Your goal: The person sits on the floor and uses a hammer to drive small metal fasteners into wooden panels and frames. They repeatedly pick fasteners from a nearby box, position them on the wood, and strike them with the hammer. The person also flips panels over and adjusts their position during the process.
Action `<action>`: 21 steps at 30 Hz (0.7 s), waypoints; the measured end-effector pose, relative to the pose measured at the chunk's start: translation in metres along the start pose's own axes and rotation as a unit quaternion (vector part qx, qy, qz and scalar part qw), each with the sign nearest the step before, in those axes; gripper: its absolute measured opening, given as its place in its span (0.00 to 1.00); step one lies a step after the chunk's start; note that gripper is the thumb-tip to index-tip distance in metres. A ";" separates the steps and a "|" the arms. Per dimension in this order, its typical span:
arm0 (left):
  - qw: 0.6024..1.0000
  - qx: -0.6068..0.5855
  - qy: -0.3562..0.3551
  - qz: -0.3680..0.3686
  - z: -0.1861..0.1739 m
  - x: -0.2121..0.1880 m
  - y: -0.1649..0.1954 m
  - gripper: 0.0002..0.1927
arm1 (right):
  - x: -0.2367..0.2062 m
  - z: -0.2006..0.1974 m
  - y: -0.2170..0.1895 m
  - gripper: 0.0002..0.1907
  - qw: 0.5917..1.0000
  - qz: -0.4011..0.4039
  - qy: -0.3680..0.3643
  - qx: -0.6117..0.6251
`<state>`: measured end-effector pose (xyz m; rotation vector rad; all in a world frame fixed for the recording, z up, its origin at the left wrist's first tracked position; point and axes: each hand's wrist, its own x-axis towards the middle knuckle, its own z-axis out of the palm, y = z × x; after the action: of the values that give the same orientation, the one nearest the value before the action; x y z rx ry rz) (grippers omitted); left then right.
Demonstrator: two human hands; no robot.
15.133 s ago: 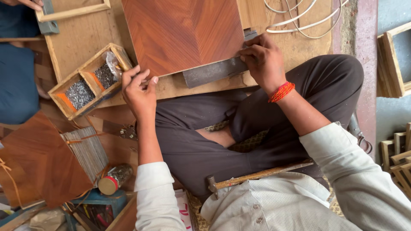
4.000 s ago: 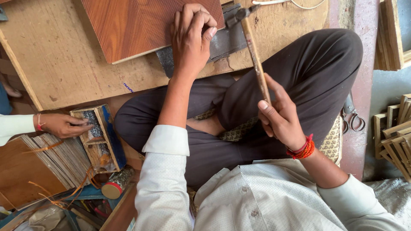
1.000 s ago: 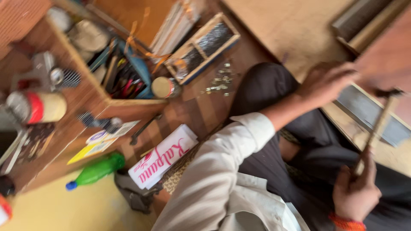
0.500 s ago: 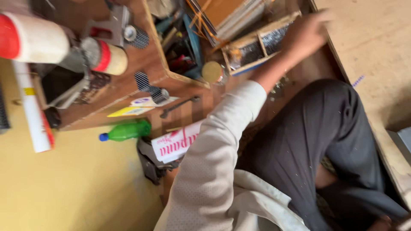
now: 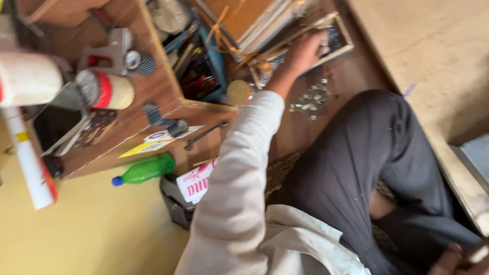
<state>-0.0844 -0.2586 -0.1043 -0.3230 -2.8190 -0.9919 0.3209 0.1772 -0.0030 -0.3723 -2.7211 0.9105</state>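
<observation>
Head view: left hand (image 5: 305, 51) is stretched out to the far side, fingers curled down into the small wooden tray (image 5: 342, 31) with divided compartments. Blur hides whether it pinches anything, so I cannot tell its grip. The tray sits on the floor at the far middle, just right of the open tool box (image 5: 204, 71) and touching the stacked boards (image 5: 254, 20). Loose small metal pieces (image 5: 310, 97) lie scattered on the floor just near of the tray, by the dark trouser knee (image 5: 377, 142).

Right hand (image 5: 451, 259) is at the near right corner, closed around a thin wooden stick (image 5: 479, 253), mostly cut off by the frame.

Handling, my read: the bits in the tray are tiny, light, hard and prone to slipping, so a fingertip pinch from above suits them. The tray itself looks light and stiff; hold it by its rim.

Versus half a second ago: the view has swung right and closer, the left hand has moved from the tray edge to inside it, and the green bottle (image 5: 145, 170) lies unmoved on the yellow floor at near left.
</observation>
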 end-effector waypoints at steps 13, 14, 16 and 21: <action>0.991 0.059 -0.117 -0.003 -0.008 0.001 0.023 0.06 | 0.010 -0.028 -0.016 0.33 0.991 0.088 0.003 -0.098; 0.990 0.057 -0.128 -0.013 -0.011 0.002 0.022 0.06 | 0.010 -0.029 -0.016 0.33 0.991 0.088 0.005 -0.101; 0.992 0.042 -0.112 0.034 -0.012 0.003 0.016 0.06 | 0.009 -0.029 -0.018 0.31 0.990 0.089 0.002 -0.106; 0.992 0.029 -0.072 0.097 -0.017 -0.007 -0.004 0.10 | 0.008 -0.024 -0.021 0.31 0.994 0.053 0.021 -0.096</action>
<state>-0.0776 -0.2734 -0.0943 -0.6714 -2.8665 -0.8769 0.3177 0.1762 0.0295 -0.5723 -2.7807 0.6593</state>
